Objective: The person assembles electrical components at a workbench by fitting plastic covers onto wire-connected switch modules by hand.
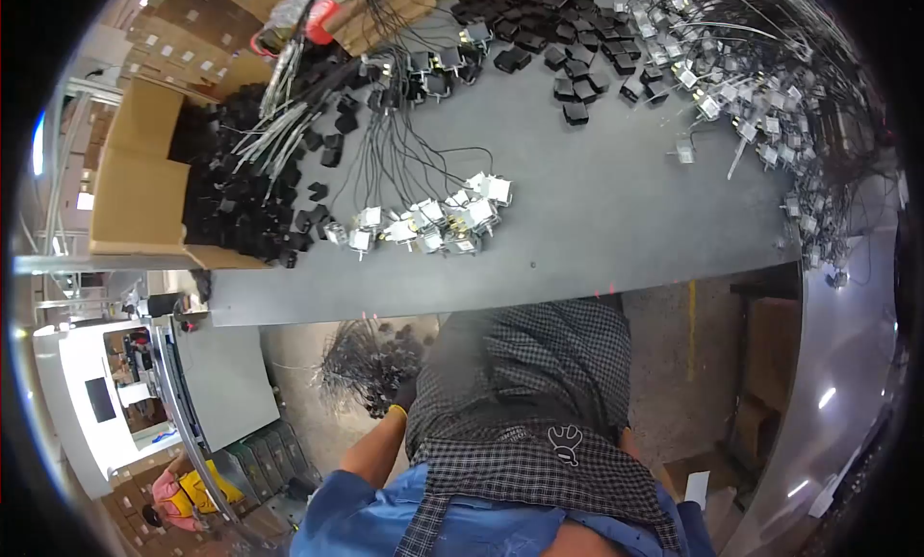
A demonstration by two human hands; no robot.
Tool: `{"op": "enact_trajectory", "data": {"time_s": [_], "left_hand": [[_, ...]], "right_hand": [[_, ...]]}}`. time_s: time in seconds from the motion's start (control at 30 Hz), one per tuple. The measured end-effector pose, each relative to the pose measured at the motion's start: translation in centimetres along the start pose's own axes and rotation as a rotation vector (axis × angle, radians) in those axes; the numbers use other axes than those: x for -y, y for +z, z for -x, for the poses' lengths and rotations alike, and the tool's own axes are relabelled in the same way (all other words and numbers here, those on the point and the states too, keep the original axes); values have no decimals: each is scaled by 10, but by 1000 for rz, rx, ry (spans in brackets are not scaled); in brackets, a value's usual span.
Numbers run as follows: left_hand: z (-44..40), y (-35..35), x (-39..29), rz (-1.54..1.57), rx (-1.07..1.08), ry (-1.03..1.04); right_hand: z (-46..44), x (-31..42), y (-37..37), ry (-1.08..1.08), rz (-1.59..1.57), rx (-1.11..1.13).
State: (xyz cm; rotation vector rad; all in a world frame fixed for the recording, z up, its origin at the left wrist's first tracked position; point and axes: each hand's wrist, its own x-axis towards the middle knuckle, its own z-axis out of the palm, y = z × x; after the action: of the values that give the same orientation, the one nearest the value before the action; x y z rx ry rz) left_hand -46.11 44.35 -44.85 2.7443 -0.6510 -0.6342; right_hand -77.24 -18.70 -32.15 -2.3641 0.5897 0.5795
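My left hand, in a dark glove with a yellow cuff, is low beside my apron, below the table's front edge. Right by it is a tangled bundle of thin dark cables with small black parts. The fingers are hidden, so whether they grip the bundle or are only beside it does not show. My right hand is out of sight behind my body. On the grey table in front of me lies a row of small silver metal connectors on black cables.
Many black plastic caps are heaped at the back. A large pile of cabled metal parts covers the right side. An open cardboard box of black parts stands at left. A person in a yellow vest is beyond, lower left.
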Motion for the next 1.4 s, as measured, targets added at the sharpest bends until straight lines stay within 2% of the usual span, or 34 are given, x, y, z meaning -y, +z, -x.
{"op": "enact_trajectory", "data": {"time_s": [0.07,0.2,0.27,0.33,0.53,0.57,0.7,0.83,0.93,1.07,1.13,1.17,1.2,1.23,1.3,1.33,1.37,1.4], "left_hand": [[-16,28,8,44,30,-19],[-60,41,21,154,80,-58],[-25,11,14,214,95,-78],[-25,16,-6,257,126,-110],[20,-7,-55,351,270,-232],[8,-8,-63,357,257,-258],[-70,-21,-72,369,214,-292],[-176,-42,-102,385,130,-335],[-243,-62,-130,365,88,-369],[-145,-89,-94,328,86,-363],[-70,-95,-96,345,110,-357],[-48,-100,-98,351,103,-353],[-33,-103,-106,360,91,-351],[-34,-108,-115,368,69,-348],[-35,-140,-89,128,249,-36],[-32,-164,-83,146,234,-101],[-35,-231,-100,166,218,-163],[-42,-271,-105,356,69,-200]], "right_hand": [[-7,4,-20,-26,41,84],[-70,35,-66,-89,128,232],[-111,49,-94,-122,178,304],[-140,60,-109,-159,206,394],[-112,58,-138,-258,225,711],[-83,-75,-93,-307,236,744],[-177,-60,-111,-321,292,658],[-299,-64,-162,-346,371,534],[-317,-113,-158,-361,383,447],[-261,-169,-136,-308,360,327],[-206,-191,-131,-250,372,289],[-207,-190,-119,-234,381,256],[-219,-184,-105,-223,393,221],[-241,-149,-98,-218,407,180],[-279,-59,-83,-201,427,108],[-293,-9,-80,-189,433,74],[-302,36,-84,-176,440,39],[-305,58,-94,-159,448,7]]}}
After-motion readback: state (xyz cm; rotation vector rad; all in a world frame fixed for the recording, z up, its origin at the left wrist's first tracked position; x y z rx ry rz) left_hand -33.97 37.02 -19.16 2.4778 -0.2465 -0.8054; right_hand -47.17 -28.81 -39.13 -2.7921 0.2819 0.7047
